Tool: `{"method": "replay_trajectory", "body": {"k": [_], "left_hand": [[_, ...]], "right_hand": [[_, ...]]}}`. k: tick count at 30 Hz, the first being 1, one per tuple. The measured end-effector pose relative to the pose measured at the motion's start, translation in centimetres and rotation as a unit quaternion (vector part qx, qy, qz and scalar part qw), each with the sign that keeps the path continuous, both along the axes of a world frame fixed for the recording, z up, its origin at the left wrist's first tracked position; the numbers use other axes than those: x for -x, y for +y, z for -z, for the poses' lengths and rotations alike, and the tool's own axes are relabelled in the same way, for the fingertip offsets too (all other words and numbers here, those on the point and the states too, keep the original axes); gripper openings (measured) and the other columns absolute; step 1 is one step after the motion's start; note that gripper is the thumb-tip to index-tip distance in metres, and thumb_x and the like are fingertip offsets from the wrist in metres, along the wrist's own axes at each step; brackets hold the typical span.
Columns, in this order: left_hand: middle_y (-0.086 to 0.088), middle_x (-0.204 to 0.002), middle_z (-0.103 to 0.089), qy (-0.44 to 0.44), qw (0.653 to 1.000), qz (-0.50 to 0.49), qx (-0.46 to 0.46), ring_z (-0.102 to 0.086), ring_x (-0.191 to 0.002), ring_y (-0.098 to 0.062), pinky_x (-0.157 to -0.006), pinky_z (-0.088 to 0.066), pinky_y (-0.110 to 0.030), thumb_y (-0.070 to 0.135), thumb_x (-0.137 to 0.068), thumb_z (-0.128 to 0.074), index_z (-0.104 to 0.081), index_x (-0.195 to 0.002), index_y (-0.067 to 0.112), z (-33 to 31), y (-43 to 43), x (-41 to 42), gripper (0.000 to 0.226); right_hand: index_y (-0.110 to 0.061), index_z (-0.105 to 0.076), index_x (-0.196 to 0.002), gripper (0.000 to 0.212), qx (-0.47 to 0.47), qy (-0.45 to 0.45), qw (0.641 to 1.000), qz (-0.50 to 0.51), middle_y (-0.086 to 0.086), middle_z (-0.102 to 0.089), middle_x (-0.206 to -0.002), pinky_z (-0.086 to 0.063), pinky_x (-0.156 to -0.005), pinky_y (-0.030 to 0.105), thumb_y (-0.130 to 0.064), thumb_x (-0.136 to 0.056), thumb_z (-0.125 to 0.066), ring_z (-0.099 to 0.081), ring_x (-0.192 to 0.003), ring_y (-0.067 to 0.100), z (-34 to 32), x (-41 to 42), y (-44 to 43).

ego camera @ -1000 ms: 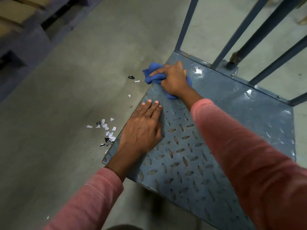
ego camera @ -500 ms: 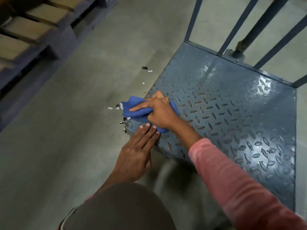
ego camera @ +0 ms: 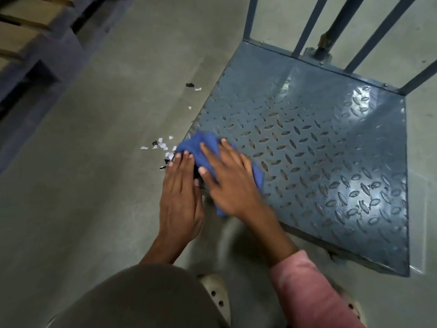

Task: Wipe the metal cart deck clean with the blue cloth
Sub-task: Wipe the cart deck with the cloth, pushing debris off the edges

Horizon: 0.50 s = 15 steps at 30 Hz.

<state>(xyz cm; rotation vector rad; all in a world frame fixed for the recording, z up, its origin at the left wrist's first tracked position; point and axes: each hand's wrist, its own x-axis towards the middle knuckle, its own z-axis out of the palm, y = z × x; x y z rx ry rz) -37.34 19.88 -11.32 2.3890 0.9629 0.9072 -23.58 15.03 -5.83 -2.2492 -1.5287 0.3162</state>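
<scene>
The blue cloth (ego camera: 203,144) lies bunched at the near left corner of the grey-blue diamond-plate cart deck (ego camera: 319,150). My right hand (ego camera: 229,178) lies flat on top of it, fingers spread and pressing it down. Just left of it, my left hand (ego camera: 181,197) rests at the deck's corner edge with straight fingers, the fingertips touching the cloth's edge. Part of the cloth is hidden under my right hand.
Small white and black scraps (ego camera: 162,146) lie on the concrete floor just left of the deck corner, with a few more scraps (ego camera: 192,87) farther back. The cart's upright bars (ego camera: 307,24) rise at the far edge. A wooden pallet (ego camera: 35,43) sits top left.
The right hand dragged the cloth from the far left corner down the left edge to the near corner and now lies flat on it. The left hand shifted to the corner beside it.
</scene>
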Motion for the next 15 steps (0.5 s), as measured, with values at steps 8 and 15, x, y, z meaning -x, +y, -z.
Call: {"method": "replay_trajectory", "body": {"k": [8,15], "left_hand": [[-0.022,-0.165,-0.033,0.074,0.995,0.016,-0.068,-0.024,-0.158,-0.036,-0.125,-0.026,-0.06,0.009,-0.105,-0.043,-0.04,-0.154,-0.007,0.4,0.2,-0.5,0.052],[-0.019,-0.168,-0.03,0.177,0.982,0.054,-0.041,-0.018,-0.16,-0.03,-0.13,-0.018,-0.051,0.032,-0.111,-0.021,-0.035,-0.159,-0.001,-1.2,1.1,-2.0,0.06]], "right_hand": [[-0.022,-0.022,-0.158,0.056,0.02,-0.09,0.995,-0.028,0.01,-0.019,-0.165,-0.015,-0.123,0.042,-0.042,-0.106,-0.028,-0.011,-0.154,0.024,1.4,-6.2,4.6],[-0.014,-0.026,-0.157,0.057,0.024,-0.085,0.986,0.143,0.022,-0.024,-0.161,-0.015,-0.124,0.05,-0.041,-0.106,-0.027,-0.017,-0.151,0.036,1.8,-14.7,-1.8]]}}
